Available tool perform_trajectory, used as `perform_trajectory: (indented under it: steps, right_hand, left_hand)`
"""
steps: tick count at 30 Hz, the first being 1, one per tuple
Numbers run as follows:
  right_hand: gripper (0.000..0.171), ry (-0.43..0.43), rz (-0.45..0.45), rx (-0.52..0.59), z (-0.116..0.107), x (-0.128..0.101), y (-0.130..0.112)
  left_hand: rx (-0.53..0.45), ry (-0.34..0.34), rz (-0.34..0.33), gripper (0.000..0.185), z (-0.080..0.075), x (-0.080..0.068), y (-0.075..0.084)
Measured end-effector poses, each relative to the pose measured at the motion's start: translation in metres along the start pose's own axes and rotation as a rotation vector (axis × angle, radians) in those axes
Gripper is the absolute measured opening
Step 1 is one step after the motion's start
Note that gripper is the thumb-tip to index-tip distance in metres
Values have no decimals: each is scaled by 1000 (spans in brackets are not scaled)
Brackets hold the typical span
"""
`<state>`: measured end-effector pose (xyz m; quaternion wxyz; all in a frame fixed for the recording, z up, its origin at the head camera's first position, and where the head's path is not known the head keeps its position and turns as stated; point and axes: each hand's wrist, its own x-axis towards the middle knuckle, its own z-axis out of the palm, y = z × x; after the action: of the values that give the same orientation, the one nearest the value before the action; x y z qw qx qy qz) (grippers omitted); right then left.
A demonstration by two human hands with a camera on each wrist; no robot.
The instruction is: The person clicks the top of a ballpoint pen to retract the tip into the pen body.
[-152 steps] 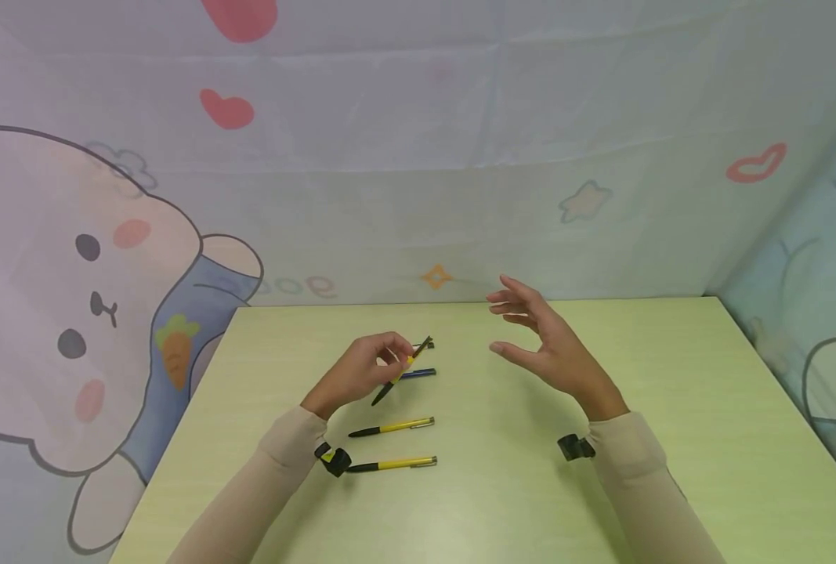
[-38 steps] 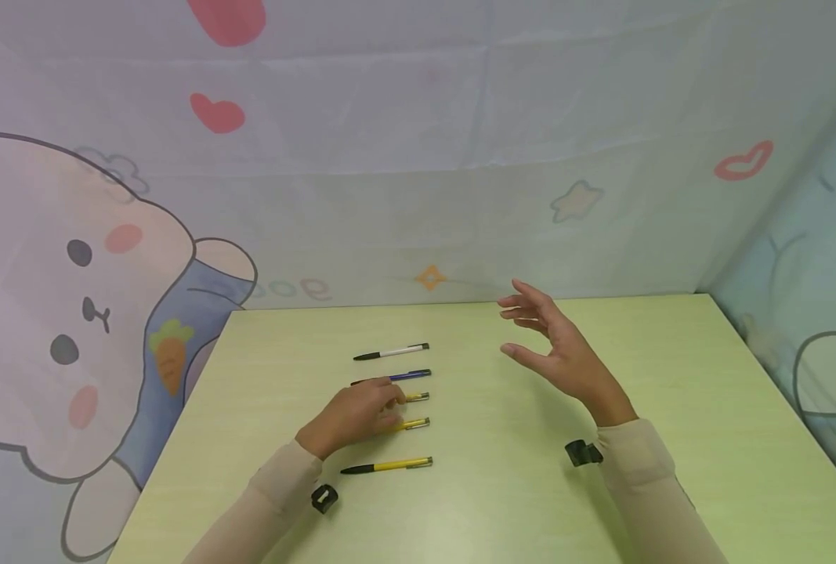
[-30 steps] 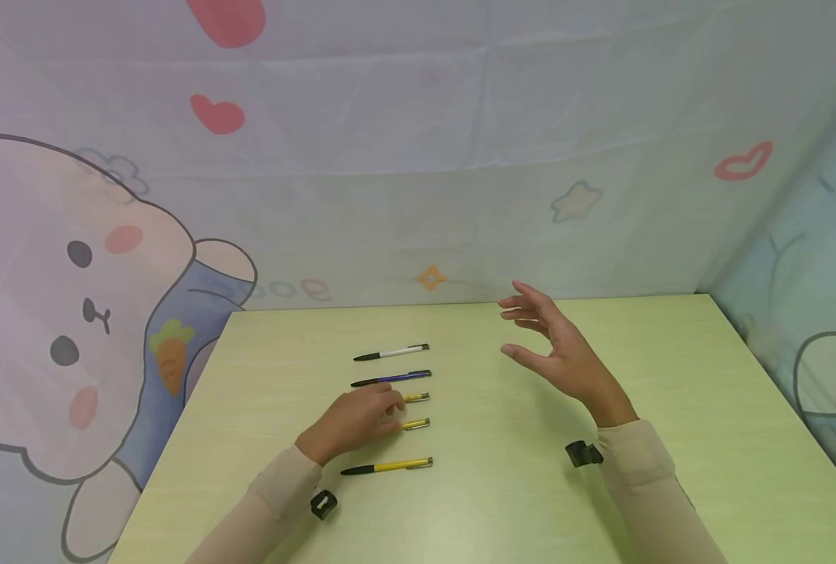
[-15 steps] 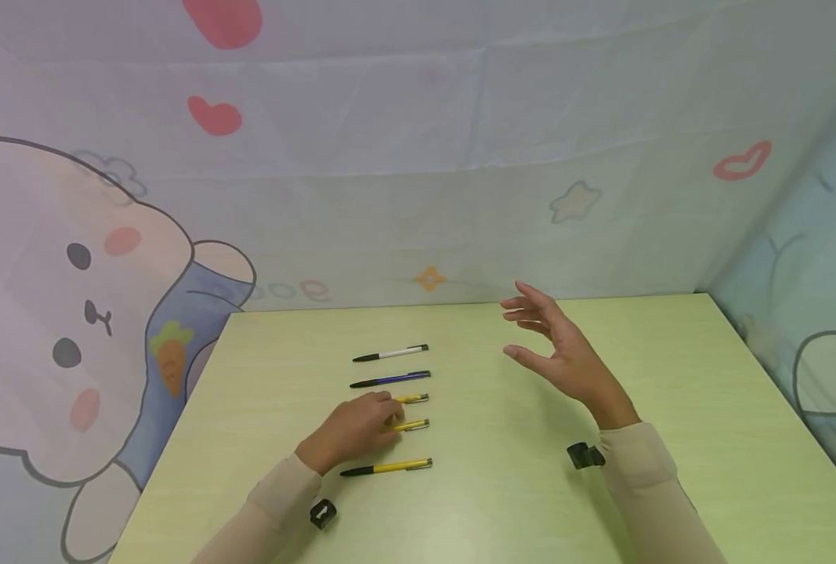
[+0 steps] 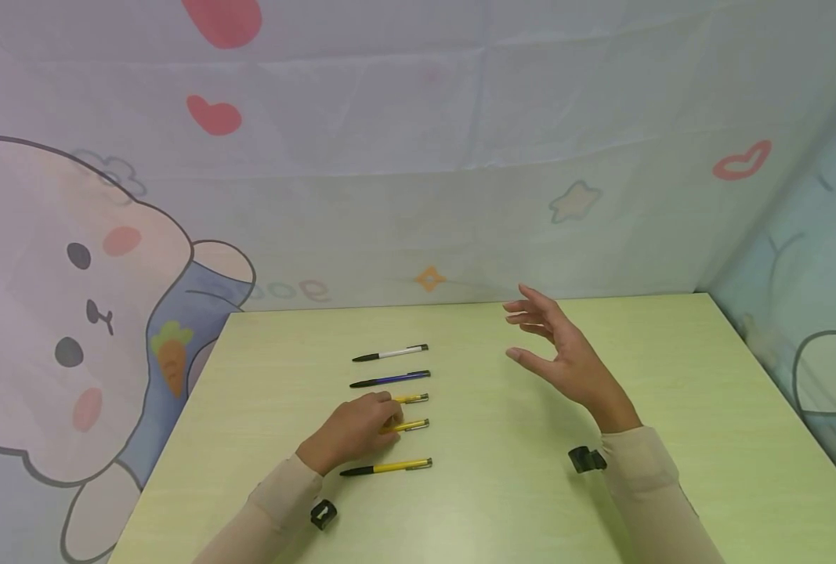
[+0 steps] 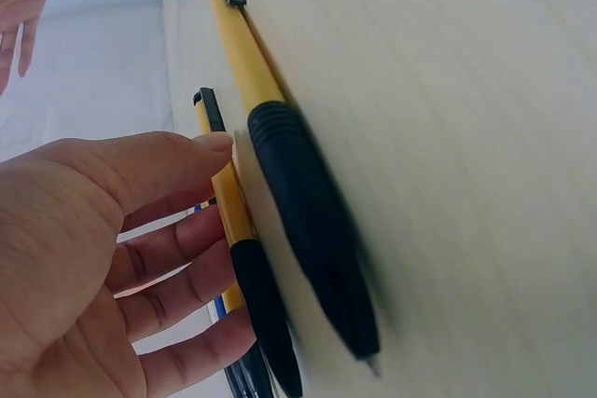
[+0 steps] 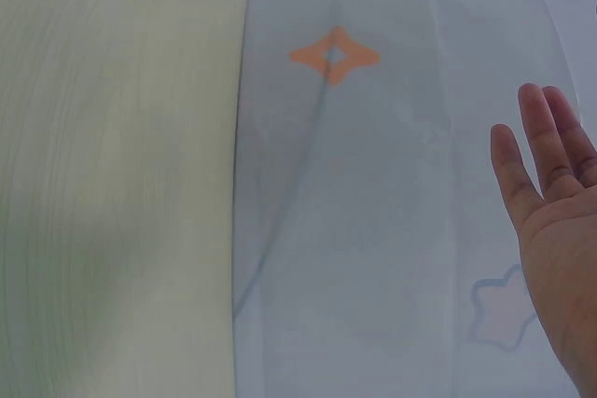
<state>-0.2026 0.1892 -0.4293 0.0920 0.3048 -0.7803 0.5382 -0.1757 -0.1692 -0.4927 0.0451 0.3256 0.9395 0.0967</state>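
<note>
Yellow pen (image 5: 409, 426) is lying under your left hand (image 5: 350, 429), fingers resting on it uncurled; your right hand (image 5: 566, 356) is hovering, fingers spread.

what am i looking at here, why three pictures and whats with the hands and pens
These are three cameras on one person, all at the same moment. The wide picture comes from a camera on the head, looking down at a pale green table. The other two come from small cameras strapped to each wrist.

Five pens lie in a row on the table: a white pen farthest away, then a blue pen, then three yellow pens. The left hand rests on the two middle yellow ones, fingers touching them; the left wrist picture shows that close up. The nearest yellow pen lies untouched. The right hand hovers open above the table, holding nothing.
</note>
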Motion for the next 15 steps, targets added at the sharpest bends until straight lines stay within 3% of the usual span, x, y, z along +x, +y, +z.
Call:
perform_trajectory:
  steps: [8,15]
  right_hand:
    - [90,3,-8,0,1,1,-2]
    - [88,1,-18,4,3,2,-23]
  left_hand:
    - [9,16,13,16,2,1,0]
    - [15,42,22,20,0,1,0]
